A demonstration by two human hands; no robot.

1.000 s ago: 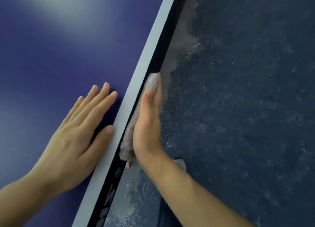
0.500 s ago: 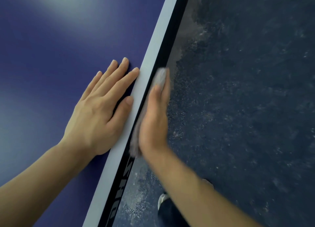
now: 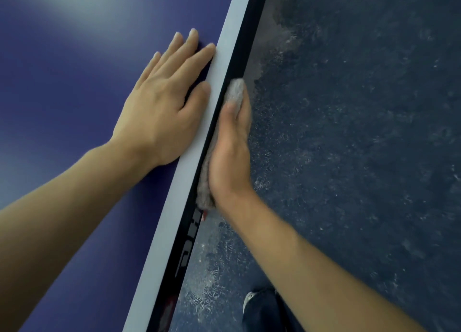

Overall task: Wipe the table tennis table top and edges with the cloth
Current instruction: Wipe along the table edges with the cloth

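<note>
Pressed cloth (image 3: pixel 235 91) against black table edge (image 3: pixel 240 47) with straight-fingered right hand (image 3: pixel 229 157), rested spread left hand (image 3: pixel 159 112) on blue top (image 3: pixel 74 82)

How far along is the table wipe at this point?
Done: the blue table top shows no visible dirt, though wiping cannot be confirmed. In hand: the right hand presses the grey fuzzy cloth against the black side edge; the left hand rests flat on top. Left: the edge stretch beyond the cloth.
</note>
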